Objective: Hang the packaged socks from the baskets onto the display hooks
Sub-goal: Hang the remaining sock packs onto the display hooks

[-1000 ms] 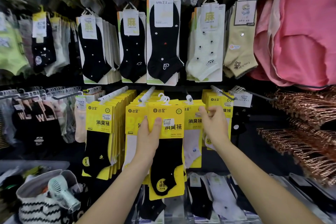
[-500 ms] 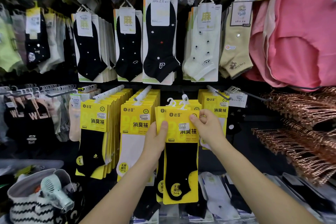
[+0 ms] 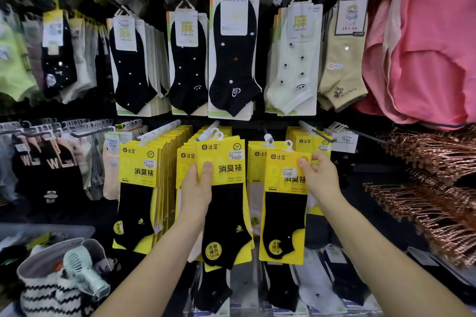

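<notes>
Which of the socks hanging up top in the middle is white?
The white ankle sock with little black marks, hanging between the tall black dotted sock and the beige sock. The three socks left of it are all black.

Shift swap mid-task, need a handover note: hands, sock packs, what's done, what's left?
Left hand: grips the left pack, black socks on a yellow card, in front of the hanging rows.
Right hand: pinches the right pack at its top corner. Its hanger loop is near the display hook, apparently not on it.
Done: hung packs fill the neighbouring hooks.
Left: hang both held packs. The baskets are not clearly in view.
</notes>
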